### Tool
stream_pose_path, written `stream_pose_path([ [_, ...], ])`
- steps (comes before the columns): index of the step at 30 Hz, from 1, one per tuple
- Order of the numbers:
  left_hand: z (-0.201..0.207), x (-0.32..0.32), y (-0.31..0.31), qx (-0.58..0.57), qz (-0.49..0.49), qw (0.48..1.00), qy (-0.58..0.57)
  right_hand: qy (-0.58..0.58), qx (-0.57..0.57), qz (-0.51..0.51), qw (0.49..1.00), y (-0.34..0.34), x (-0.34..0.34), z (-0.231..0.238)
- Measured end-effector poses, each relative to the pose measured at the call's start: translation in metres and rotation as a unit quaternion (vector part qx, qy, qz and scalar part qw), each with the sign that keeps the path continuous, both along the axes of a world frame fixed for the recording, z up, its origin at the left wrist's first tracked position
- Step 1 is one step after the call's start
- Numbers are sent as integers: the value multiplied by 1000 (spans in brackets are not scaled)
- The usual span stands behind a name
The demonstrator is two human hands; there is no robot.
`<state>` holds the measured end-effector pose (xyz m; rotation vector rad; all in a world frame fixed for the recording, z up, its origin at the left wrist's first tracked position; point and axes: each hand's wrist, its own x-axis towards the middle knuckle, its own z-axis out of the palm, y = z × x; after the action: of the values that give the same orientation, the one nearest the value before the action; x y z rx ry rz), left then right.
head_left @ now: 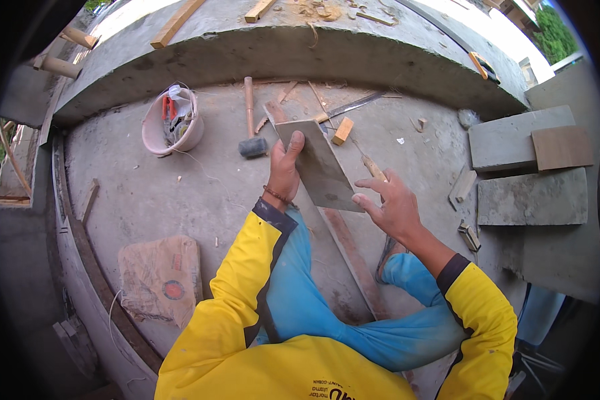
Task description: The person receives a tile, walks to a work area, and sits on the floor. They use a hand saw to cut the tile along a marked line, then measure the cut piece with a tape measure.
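Note:
My left hand (pixel 285 167) grips a thin grey rectangular slab (pixel 320 170), its thumb on the upper face and its fingers out of sight beneath. The slab is tilted above the floor, in front of my knees. At its right corner is my right hand (pixel 395 207), thumb and index finger stretched out and apart. Whether the thumb tip touches the slab's edge is unclear. A wooden-handled tool (pixel 373 168) with a thin metal tip shows just behind the right fingers, seemingly on the floor. Under the slab, a long straight bar (pixel 347 243) runs across the floor between my legs.
A rubber mallet (pixel 253 147) lies beyond the left hand, beside a pale bucket (pixel 192 133) of tools. A wooden block (pixel 342 131) and a long blade (pixel 360 104) lie ahead. Grey blocks (pixel 532 199) are at right, a brown paper sack (pixel 163 280) at left. A concrete ledge (pixel 300 57) curves across the back.

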<state>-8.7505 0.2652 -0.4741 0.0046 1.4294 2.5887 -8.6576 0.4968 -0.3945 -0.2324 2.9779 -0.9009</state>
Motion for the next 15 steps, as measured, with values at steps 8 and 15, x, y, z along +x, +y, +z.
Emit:
stream_pose_path([
  [8, -27, -45, -5, -356, -48, 933, 23, 17, -80, -133, 988, 16, -16, 27],
  [15, -110, -83, -10, -553, -83, 804, 202, 18, -120, -170, 978, 35, 23, 11],
])
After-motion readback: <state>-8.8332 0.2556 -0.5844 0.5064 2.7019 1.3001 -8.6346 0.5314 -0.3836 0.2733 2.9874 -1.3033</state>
